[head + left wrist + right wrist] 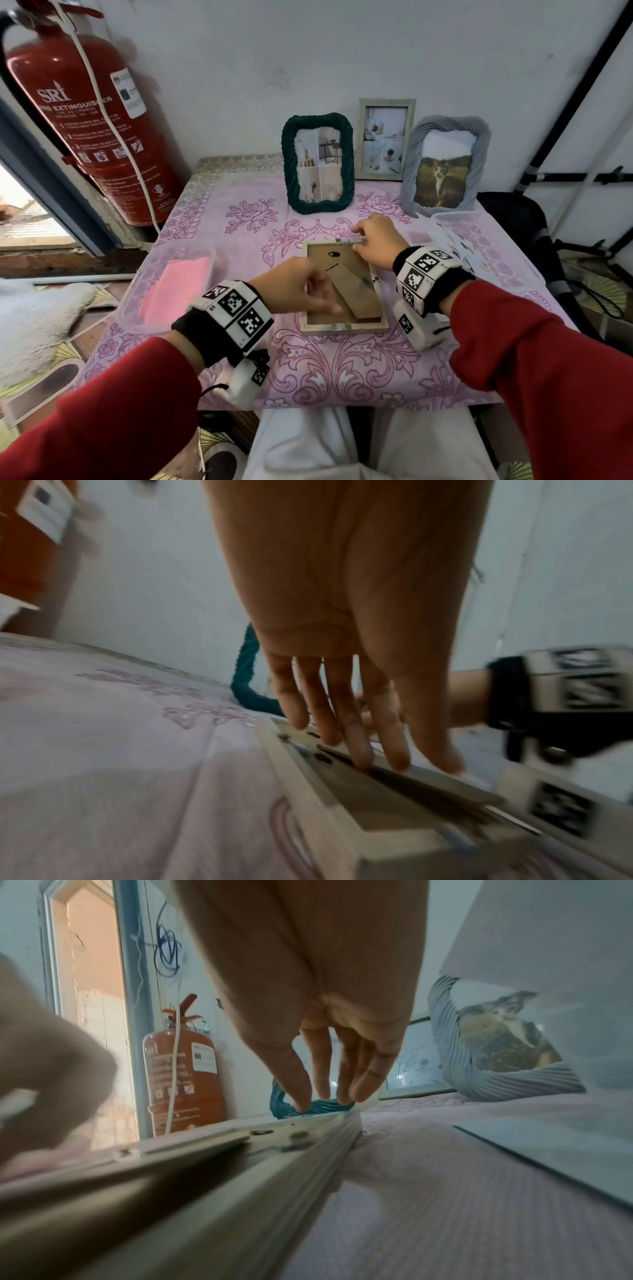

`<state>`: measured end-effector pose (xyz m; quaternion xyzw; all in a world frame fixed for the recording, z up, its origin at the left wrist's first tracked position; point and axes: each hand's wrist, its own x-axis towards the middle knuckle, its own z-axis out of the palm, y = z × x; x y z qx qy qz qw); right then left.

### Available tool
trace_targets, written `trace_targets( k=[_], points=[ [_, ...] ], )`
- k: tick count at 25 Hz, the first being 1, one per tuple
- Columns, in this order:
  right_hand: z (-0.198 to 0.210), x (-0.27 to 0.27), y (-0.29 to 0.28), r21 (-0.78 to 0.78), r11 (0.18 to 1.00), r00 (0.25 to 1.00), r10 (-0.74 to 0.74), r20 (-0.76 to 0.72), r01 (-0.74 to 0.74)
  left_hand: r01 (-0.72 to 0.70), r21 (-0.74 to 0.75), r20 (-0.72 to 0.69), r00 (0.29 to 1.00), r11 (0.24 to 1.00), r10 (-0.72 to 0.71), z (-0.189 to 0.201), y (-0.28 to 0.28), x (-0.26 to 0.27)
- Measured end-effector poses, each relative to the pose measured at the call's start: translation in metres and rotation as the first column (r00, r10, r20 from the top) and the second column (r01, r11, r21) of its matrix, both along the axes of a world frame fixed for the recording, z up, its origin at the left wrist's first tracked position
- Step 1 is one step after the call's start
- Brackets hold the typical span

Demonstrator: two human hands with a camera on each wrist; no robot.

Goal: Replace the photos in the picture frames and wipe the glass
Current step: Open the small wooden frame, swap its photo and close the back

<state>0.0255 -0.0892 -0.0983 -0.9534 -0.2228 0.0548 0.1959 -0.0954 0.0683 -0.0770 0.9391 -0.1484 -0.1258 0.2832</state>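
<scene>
A red fire extinguisher [92, 123] hangs on the white wall [308, 61] beside a pink floral tablecloth [342, 370].

Red fire extinguisher [92, 126]; perhaps a white rug [37, 315].

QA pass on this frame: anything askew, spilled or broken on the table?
Nothing spilled or broken. The only oddity is task-related: the pale frame lies face down between both hands, back showing, while the green frame, slim frame and grey frame stand upright.

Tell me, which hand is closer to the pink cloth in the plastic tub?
Left. The left hand hovers over the face-down frame, just right of the tub holding the pink cloth. The right hand touches the frame's far edge, farther away.
</scene>
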Motion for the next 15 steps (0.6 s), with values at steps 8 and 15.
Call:
trace_targets(
  k=[8,15],
  points=[
    [-0.003,0.005,-0.001,0.056,0.995,0.996,0.081,0.034,-0.083,0.089,-0.08,-0.138,0.985,0.993,-0.099,-0.019,-0.009,0.005],
    [-0.004,0.002,0.003,-0.044,0.997,0.998,0.057,-0.025,-0.058,0.109,-0.129,-0.275,0.951,0.986,-0.141,-0.015,-0.012,0.015]
  ],
)
